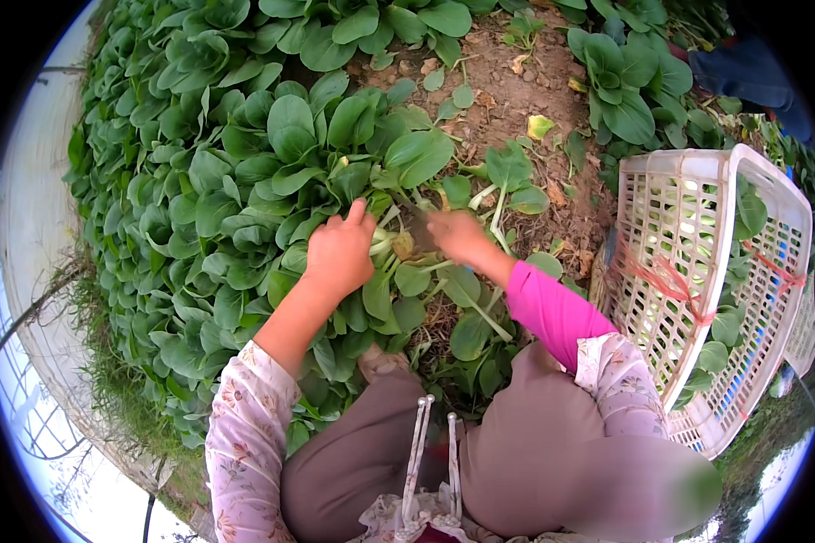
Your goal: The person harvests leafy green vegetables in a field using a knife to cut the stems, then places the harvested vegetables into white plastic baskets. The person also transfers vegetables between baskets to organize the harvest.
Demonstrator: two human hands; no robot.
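Several bok choy plants (290, 136) grow thickly in front of me and to the left. My left hand (342, 249) is closed around one bok choy at the right edge of the dense growth, its leaves partly covering the fingers. Close beside it, my right hand (453, 237) is curled low at the stem bases and blurred by motion. A greyish streak shows at its fingertips and a bit of blue below it; what it holds I cannot make out. A yellowed, cut-looking stem base (404, 244) lies between the hands. Loose bok choy leaves (471, 333) lie just below.
A white plastic crate (675, 244) with red ties stands tilted at my right, with greens inside it. Brown soil (525, 100) with scattered leaves stretches ahead. Pale sheeting (41, 217) borders the bed at left. Another person's blue-clad leg (752, 77) shows at the far right.
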